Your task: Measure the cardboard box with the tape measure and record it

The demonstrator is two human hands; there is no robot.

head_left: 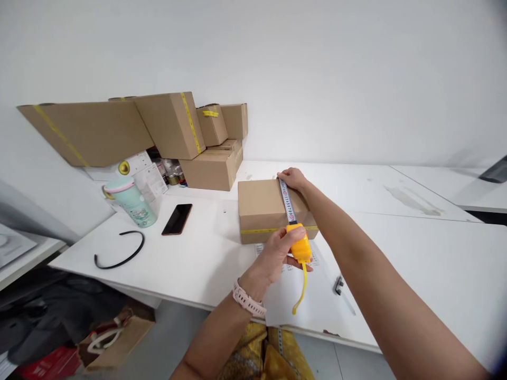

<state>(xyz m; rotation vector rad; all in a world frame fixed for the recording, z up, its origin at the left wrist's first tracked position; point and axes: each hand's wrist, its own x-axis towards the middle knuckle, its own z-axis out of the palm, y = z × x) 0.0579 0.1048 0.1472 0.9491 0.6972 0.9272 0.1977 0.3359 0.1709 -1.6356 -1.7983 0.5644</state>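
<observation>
My left hand [279, 252] is closed around a yellow tape measure [300, 244] at the near edge of a brown cardboard box [259, 198]. The tape's pale blade [287, 202] runs out across the top of the box, numbers facing up. At the box's far edge my right hand [293, 178] pinches the end of the blade. A yellow wrist cord [304, 290] dangles from the tape measure's case. Yellow tape goes along the near side of the box. Beneath the left hand a printed sheet [291, 301] lies partly hidden.
Several cardboard boxes [208, 169] are stacked at the back left. A mint tumbler [134, 203], a phone [177, 219] and a black headband [127, 258] occupy the table's left side. A pen [347, 301] and a small dark clip-like item [338, 285] lie right of the sheet.
</observation>
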